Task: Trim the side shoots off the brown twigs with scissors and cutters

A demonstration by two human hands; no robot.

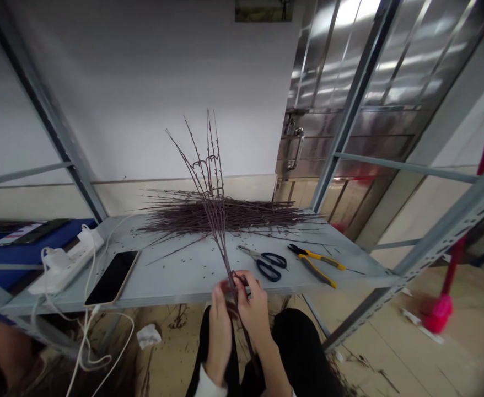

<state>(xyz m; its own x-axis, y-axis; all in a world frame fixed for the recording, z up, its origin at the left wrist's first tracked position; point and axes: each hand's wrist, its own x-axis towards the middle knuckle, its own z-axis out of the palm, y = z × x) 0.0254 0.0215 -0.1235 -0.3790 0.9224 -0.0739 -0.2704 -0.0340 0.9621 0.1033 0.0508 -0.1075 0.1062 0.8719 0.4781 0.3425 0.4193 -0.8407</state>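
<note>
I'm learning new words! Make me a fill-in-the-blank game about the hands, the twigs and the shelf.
1. The left hand and right hand hold a bunch of twigs, and more twigs lie in a ____ on the metal shelf.
2. The scissors have ____ handles.
3. The pliers have black and ____ handles.
4. The phone lies to the ____ of the scissors.

Missing words: pile, black, yellow, left.
</note>
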